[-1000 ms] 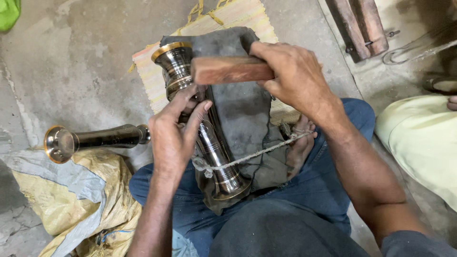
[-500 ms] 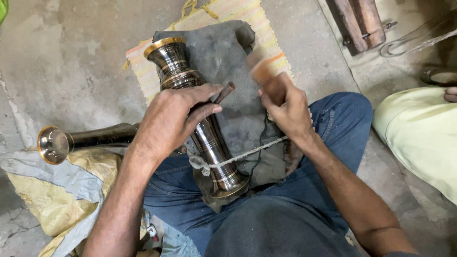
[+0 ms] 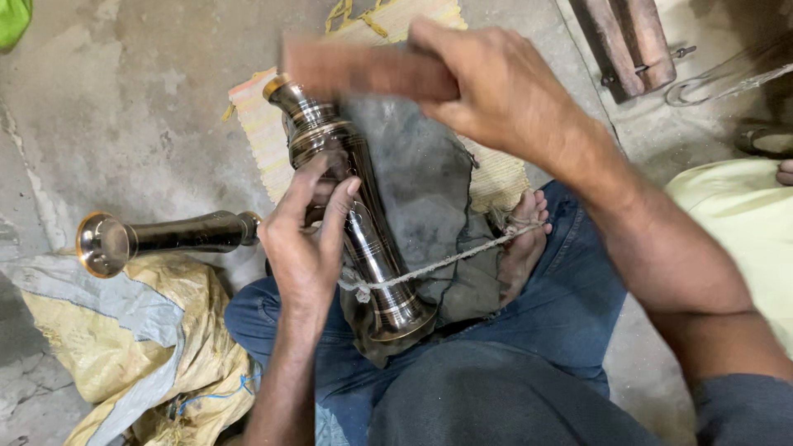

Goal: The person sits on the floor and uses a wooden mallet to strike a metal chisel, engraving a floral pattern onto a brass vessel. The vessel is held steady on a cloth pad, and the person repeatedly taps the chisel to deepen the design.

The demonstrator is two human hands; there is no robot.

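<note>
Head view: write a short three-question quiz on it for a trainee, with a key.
1. True or false: the left hand rests on the dark metal vase lying across the lap.
2. Which does the right hand hold above the vase? A) a wooden block B) a wire brush C) a cloth
3. What is wound around the vase near its lower end and runs toward the bare foot?

Key
1. True; its fingers lie on the vase's middle.
2. A; the block is motion-blurred, the right grip closed around one end.
3. A cord, pulled taut between vase and foot.
</note>
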